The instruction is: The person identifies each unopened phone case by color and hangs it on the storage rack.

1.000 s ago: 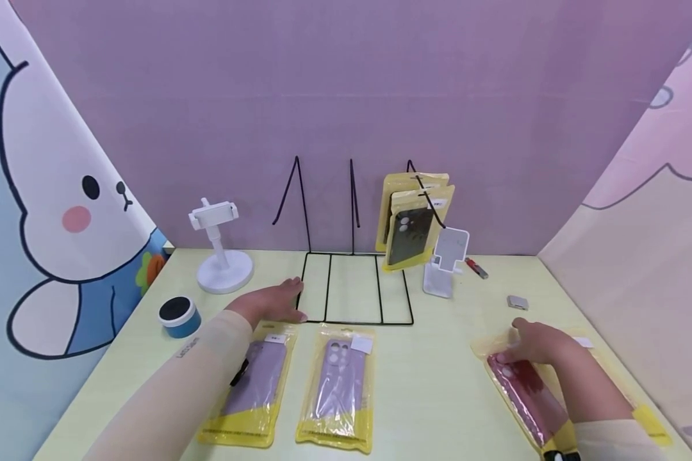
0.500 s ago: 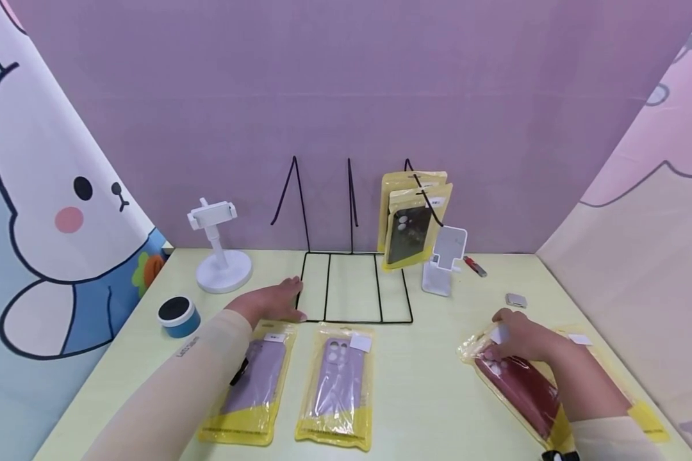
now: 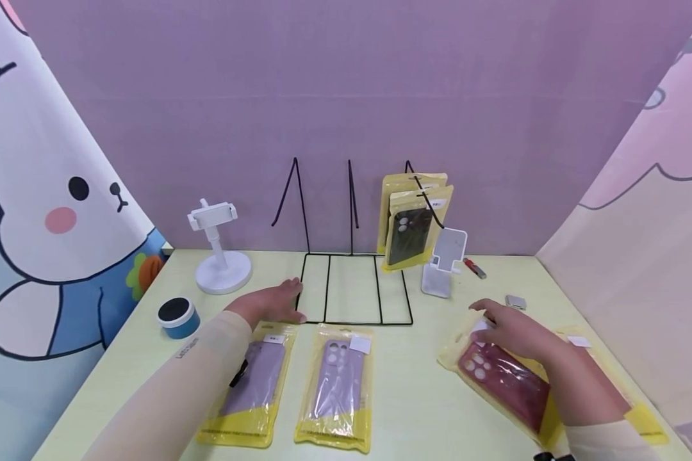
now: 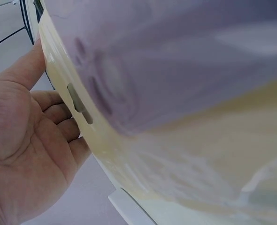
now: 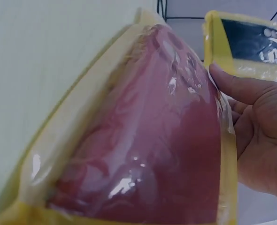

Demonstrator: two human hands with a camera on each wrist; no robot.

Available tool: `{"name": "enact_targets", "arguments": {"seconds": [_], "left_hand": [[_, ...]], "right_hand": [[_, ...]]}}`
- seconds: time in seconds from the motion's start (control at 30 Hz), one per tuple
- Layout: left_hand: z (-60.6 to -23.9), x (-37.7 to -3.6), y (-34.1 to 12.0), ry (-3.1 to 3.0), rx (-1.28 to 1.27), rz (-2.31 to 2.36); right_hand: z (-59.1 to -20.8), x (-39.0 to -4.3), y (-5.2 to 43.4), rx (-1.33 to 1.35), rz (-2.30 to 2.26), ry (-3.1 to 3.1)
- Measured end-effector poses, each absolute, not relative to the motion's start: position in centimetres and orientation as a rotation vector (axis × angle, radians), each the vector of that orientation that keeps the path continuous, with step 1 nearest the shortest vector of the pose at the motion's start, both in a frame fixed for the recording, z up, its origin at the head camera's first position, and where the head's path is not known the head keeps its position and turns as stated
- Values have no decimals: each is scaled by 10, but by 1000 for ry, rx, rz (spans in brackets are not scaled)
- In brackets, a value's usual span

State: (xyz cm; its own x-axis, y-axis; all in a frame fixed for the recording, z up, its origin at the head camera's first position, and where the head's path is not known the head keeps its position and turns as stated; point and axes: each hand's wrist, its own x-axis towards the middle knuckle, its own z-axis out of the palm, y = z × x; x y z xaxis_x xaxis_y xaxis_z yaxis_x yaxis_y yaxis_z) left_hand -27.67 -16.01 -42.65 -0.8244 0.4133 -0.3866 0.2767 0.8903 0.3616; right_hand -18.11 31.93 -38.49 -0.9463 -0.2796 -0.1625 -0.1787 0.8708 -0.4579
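A right hand [image 3: 516, 333] at the lower right of the frame pinches a pouch holding a dark red phone case [image 3: 504, 381], which has shifted left since the frame half a second earlier, its cluster of round camera openings now in plainer sight. The left hand [image 3: 272, 303], near the center, has kept its place at the left corner of a black wire rack [image 3: 352, 323].

The red case's pouch is glossy clear plastic, crinkled with highlights and banded in yellow. Two similar pouches with lilac cases, a left one [image 3: 259, 378] and a middle one [image 3: 339, 378], lie flat at lower center; a pouch with a dark case [image 3: 411, 238] hangs from the rack's right prong.

The right thumb presses the pouch's face near its edge, fingers behind. The left hand grasps nothing, fingers extended, thumb apart. Whether the red case's pouch touches the pale table [image 3: 412, 390] at its lower end is hard to tell.
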Motion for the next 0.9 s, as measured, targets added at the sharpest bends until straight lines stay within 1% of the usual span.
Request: {"name": "enact_targets", "arguments": {"seconds": [0.3, 0.5, 0.9], "left_hand": [[-428, -278, -159, 2601, 512, 390], [-430, -279, -159, 2593, 484, 393], [-434, -280, -161, 2598, 481, 395]], "right_hand": [[-366, -174, 294, -444, -726, 2821], [-358, -170, 276, -462, -816, 2856], [-341, -169, 234, -601, -1386, 2787]]}}
